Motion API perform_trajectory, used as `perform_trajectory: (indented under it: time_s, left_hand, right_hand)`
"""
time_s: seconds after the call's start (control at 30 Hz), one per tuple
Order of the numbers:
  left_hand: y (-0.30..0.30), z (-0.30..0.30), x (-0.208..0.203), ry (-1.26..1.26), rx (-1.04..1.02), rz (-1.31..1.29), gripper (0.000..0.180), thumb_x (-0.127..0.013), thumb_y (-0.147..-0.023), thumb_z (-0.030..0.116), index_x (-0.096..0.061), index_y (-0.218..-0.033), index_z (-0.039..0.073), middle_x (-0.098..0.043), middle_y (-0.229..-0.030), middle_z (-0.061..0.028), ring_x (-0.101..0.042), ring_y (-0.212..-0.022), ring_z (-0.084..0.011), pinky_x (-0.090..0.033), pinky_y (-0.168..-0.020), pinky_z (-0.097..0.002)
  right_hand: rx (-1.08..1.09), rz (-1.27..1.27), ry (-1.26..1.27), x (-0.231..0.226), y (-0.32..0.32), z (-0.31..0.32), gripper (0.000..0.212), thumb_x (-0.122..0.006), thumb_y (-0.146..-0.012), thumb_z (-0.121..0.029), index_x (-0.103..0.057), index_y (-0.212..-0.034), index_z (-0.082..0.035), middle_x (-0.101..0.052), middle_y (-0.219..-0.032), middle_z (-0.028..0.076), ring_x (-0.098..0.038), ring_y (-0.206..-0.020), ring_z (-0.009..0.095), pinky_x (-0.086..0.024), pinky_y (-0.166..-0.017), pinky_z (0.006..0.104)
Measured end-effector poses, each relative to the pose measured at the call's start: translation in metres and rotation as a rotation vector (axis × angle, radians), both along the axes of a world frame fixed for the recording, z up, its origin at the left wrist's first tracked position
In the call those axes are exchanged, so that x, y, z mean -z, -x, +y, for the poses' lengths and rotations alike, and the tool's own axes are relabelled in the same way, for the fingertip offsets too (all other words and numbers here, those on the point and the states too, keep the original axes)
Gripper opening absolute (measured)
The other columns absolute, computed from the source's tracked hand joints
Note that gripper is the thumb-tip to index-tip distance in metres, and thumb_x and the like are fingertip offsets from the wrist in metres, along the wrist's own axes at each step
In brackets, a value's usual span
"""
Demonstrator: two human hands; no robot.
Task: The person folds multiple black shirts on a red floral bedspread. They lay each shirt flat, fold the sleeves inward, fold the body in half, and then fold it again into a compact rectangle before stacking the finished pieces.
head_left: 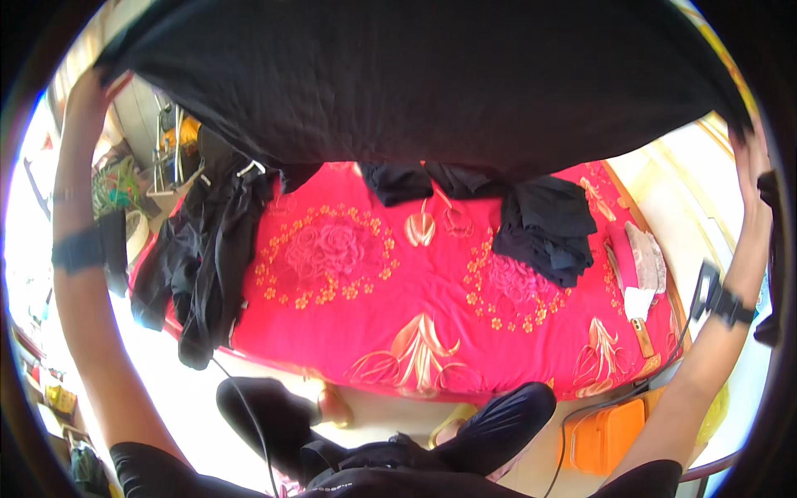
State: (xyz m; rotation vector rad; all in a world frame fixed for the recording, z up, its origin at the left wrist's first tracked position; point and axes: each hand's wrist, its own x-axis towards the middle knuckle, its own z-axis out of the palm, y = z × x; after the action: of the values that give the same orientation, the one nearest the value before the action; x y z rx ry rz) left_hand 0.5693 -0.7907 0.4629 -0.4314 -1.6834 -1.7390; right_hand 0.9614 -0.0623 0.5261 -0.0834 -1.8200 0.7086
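While both arms were raised wide apart, the left hand and right hand each gripped a corner of the black cloth, stretched taut between them (hiding the far bed). Below the hands lay folded dark clothes.

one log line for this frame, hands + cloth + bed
left hand: grips black cloth corner | right hand: grips opposite corner | cloth: spread wide, raised above red floral bed | bed: folded dark clothes
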Motion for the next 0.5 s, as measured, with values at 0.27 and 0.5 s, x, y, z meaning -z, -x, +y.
perform_trajectory:
  time_s: [0.27,0.5]
  left_hand:
    - [-0.134,0.006,0.257,0.688,0.065,-0.569,0.052,-0.036,-0.081,-0.008,-0.078,-0.106,0.011,-0.074,-0.096,-0.0038,-0.067,-0.072,-0.0129,-0.052,-0.058,-0.0234]
    - [-0.222,0.004,0.319,1.001,0.257,-0.716,0.045,-0.044,-0.077,-0.015,-0.076,-0.104,-0.002,-0.075,-0.091,-0.0142,-0.072,-0.08,-0.0233,-0.055,-0.075,-0.0277]
  right_hand:
    - [0.023,-0.723,0.269,0.283,-0.1,-0.032,0.047,-0.042,-0.078,0.018,-0.07,-0.109,-0.003,-0.069,-0.102,0.004,-0.062,-0.074,0.008,-0.055,-0.064,0.0243]
    - [0.015,-1.063,0.378,0.368,-0.175,-0.067,0.041,-0.049,-0.08,0.021,-0.072,-0.108,0.002,-0.07,-0.1,0.006,-0.064,-0.078,0.01,-0.057,-0.065,0.0258]
